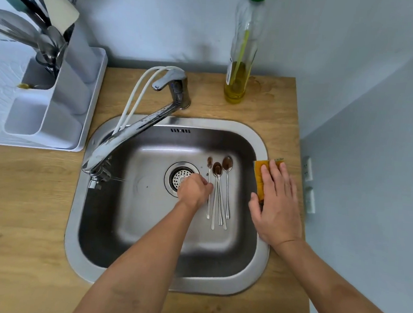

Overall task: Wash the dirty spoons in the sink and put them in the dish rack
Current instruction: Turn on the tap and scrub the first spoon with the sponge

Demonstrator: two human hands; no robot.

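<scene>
Steel sink (129, 270): dirty spoons (218, 194), reaching left hand (193, 189)

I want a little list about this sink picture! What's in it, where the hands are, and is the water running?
sink: square steel sink set in a wooden counter
spoons: long-handled metal spoons with brown-soiled bowls, lying in the basin right of the drain
left hand: curled at the spoon handles; grip unclear
right hand: flat on the orange sponge at the sink's right rim
tap: chrome tap; no water seen
dish rack: white plastic dish rack, left of sink
</scene>
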